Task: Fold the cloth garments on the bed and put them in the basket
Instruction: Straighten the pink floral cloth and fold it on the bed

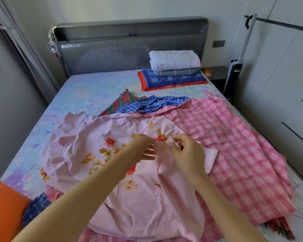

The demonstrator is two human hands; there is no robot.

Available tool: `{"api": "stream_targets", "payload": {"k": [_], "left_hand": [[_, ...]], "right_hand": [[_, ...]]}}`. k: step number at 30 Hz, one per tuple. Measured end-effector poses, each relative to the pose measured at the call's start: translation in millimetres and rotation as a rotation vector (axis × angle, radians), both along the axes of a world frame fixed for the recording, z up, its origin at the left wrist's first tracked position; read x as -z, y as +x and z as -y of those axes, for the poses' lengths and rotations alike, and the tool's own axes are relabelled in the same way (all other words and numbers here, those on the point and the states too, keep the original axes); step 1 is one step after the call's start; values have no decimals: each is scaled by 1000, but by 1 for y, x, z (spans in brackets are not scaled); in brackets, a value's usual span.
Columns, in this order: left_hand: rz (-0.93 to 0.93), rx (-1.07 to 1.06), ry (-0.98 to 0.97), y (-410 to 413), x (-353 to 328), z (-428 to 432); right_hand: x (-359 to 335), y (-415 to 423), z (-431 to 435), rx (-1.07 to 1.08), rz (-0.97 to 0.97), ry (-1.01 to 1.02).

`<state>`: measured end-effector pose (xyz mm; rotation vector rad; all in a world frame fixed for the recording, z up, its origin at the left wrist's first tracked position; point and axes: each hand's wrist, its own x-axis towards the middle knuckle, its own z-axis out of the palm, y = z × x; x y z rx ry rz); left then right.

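Both hands meet over a pale pink floral garment (pixel 122 180) on the bed (pixel 87 91): the right hand (pixel 185 152) pinches a raised fold of it, the left hand (pixel 143 147) grips the fabric beside it. A pink checked cloth (pixel 234 145) lies alongside (partly underneath); the orange basket (pixel 5 206) sits at lower left.

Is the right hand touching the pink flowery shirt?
Touching. The head view shows the right hand pinching a fold of the pink flowery shirt between thumb and fingers, lifting it off the bed.
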<state>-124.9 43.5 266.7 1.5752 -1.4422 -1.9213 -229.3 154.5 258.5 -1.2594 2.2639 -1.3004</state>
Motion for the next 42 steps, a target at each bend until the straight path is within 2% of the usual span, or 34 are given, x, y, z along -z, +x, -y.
{"api": "stream_targets", "payload": {"k": [7, 14, 18, 21, 25, 31, 35, 40, 42], "left_hand": [[130, -298, -93, 104, 39, 65], [251, -717, -107, 271, 114, 130], [383, -765, -79, 352, 157, 171], [481, -748, -100, 382, 187, 202], [641, -638, -234, 397, 228, 245], [882, -369, -409, 385, 276, 331], [1067, -227, -427, 376, 309, 403], [1131, -65, -671, 368, 345, 471], [1137, 30, -706, 364, 356, 492]], "right_hand": [[-11, 58, 70, -250, 8, 10], [-34, 172, 167, -415, 72, -173], [26, 229, 243, -472, 14, 143], [76, 259, 280, -505, 16, 294], [126, 282, 320, -523, 21, 384], [174, 283, 398, -479, 85, 468], [212, 277, 448, -466, 83, 484], [255, 267, 475, -471, 91, 480], [267, 262, 478, -471, 104, 469]]}}
